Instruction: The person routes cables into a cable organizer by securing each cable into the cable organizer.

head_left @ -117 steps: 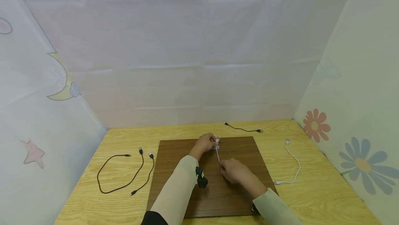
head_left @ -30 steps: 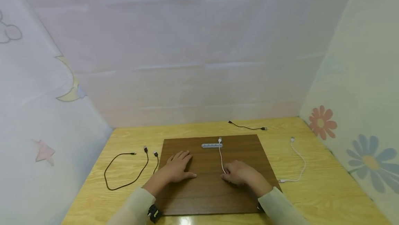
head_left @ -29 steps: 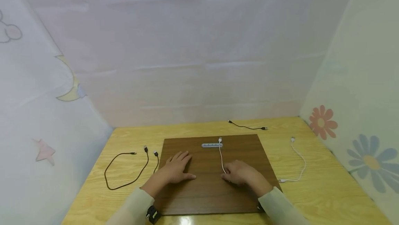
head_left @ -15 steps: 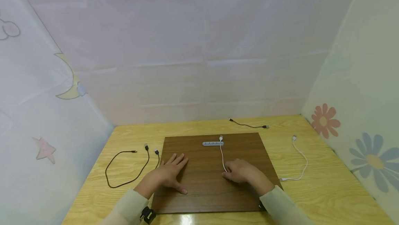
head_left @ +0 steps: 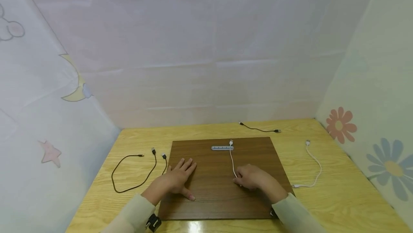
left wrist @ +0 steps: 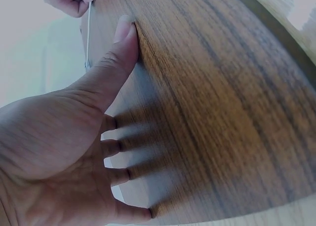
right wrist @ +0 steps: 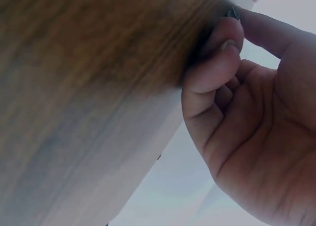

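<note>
Pulling only lightly seems best: the right hand (head_left: 252, 177) pinches the thin white cable (head_left: 233, 163), 5 o'clock from the grey slotted clip (head_left: 221, 148), the left hand (head_left: 177, 180) spread, empty, on the brown wood-grain board (head_left: 213, 197).

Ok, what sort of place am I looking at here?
Probably an improvised indoor workspace: a light wood-grain table enclosed on three sides by creased, pattern-printed sheets, with a brown board on it and loose cables lying around the board.
</note>
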Motion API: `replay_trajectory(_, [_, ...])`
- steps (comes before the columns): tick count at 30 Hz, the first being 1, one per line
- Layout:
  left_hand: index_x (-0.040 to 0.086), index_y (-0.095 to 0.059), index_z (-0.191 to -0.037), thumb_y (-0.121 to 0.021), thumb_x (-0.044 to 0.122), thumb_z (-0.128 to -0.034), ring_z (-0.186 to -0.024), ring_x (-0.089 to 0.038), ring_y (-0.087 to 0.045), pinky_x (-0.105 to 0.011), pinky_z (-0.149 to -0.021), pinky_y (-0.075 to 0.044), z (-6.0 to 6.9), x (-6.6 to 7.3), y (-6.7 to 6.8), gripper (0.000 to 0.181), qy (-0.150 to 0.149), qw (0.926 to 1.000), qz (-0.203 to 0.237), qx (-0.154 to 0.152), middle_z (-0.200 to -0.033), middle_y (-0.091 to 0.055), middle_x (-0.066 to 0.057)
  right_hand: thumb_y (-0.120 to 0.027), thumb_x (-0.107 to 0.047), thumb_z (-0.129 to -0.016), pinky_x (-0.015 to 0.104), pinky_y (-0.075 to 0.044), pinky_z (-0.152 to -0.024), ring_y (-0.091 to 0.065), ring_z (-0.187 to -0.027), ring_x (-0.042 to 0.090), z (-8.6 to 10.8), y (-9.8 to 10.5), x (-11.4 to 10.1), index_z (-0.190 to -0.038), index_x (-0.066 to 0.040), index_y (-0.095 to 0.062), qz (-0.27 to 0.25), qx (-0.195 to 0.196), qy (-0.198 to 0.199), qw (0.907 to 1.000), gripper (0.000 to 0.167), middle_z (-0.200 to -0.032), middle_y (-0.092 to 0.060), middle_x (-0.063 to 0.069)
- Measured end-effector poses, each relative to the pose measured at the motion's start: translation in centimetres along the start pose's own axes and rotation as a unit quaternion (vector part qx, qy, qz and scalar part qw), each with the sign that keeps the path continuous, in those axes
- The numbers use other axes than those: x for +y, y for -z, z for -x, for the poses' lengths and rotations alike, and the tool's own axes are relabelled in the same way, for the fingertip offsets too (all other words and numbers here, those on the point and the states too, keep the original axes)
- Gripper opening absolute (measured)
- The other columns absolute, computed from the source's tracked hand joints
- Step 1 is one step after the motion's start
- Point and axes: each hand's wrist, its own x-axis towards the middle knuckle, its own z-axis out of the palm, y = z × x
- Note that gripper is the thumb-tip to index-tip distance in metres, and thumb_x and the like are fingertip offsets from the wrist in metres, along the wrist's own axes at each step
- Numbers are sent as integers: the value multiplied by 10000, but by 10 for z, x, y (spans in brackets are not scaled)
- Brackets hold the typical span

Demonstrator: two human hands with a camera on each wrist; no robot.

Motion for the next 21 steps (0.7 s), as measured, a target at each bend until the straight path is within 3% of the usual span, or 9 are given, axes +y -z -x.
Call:
replay_trajectory(14, [172, -171, -1633, -795, 635, -703, -1560, -354, -53, -718, -1143, -197, -1, 1, 0, 1213, 73, 9998, -146, -80, -1705, -83, -72, -674, -292, -981, 272, -367, -496, -484, -539, 135, 4, 4, -3, -770, -134, -543, 64, -147, -140, 9998, 295, -684, -549, 21])
replay_trajectory(17, [170, -172, -1633, -793, 633, -706, -1559, -357, -56, -718, -1143, -198, 0, 1, 1, 1209, 61, 9998, -152, -71, -1704, -85, -75, -686, -336, -970, 286, -373, -515, -482, -570, 145, 5, 6, 0, -775, -133, -546, 127, -5, -122, 9998, 314, -695, -545, 22])
replay_trajectory(21, [167, -172, -1633, -788, 637, -711, -1558, -361, -61, -717, -1143, -201, 1, 1, 1, 1205, 54, 9998, -184, -60, -1704, -88, -80, -695, -397, -956, 296, -368, -537, -470, -603, 145, 4, 10, 10, -783, -148, -548, 275, 511, -123, 9982, 338, -694, -530, 5])
